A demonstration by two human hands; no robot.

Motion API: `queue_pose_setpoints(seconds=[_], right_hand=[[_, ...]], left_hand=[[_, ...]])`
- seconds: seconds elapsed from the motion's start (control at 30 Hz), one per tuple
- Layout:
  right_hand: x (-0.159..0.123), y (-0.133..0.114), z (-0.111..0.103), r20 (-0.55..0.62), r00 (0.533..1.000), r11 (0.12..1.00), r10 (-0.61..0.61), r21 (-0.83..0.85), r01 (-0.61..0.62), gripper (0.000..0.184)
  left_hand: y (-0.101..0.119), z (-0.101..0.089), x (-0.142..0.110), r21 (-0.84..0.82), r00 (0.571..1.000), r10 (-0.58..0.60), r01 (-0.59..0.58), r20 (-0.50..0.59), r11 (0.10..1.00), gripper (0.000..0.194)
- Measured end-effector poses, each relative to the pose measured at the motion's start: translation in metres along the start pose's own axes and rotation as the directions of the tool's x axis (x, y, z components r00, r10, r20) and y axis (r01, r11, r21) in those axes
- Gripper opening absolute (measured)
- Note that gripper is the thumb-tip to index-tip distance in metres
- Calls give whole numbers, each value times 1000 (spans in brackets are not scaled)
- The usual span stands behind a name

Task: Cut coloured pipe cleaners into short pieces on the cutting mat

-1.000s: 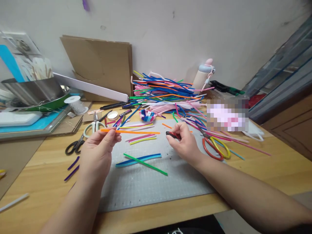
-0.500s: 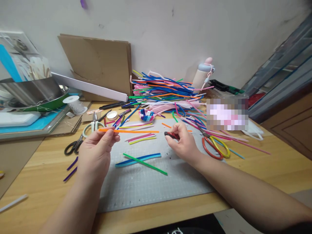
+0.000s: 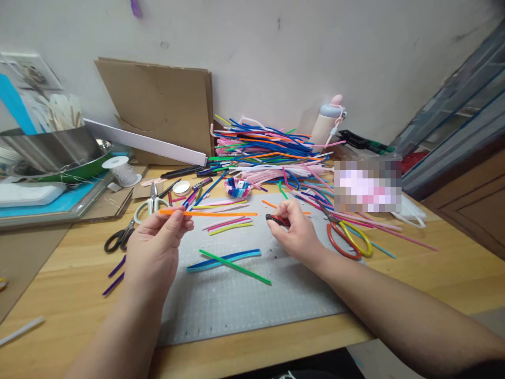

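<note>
Left hand (image 3: 153, 252) nudged slightly left, fingers pinching orange strip (image 3: 224, 213), right fingers (image 3: 293, 209) clamped on red tool (image 3: 279, 220) (tube (image 3: 202, 183) lettering unreadable)

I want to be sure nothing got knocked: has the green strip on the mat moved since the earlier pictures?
No. Judged against the gray mat, the green strip lies in the same place, crossing the blue strips.

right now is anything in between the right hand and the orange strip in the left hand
Only the red-and-black object in the right hand, its black end facing the orange strip; nothing else visible stands between.
</note>
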State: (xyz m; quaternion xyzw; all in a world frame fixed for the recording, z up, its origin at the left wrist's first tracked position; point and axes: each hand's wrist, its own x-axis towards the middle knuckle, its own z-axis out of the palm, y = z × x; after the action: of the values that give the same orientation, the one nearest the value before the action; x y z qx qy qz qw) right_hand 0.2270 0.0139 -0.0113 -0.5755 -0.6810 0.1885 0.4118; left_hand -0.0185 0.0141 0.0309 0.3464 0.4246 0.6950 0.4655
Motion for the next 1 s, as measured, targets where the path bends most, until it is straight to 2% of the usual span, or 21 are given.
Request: queue_pose_setpoints(seconds=[0.73,1.0], right_hand=[[-1,-1,1,15,999,999,-31,17,31,22],[-2,0,1,24,999,999,-32,-2,32,21]], left_hand=[[-1,1,0,0,1000,3,-3,9,1000,16],[-1,2,-1,-9,1000,-20,20,-6,1000,22]])
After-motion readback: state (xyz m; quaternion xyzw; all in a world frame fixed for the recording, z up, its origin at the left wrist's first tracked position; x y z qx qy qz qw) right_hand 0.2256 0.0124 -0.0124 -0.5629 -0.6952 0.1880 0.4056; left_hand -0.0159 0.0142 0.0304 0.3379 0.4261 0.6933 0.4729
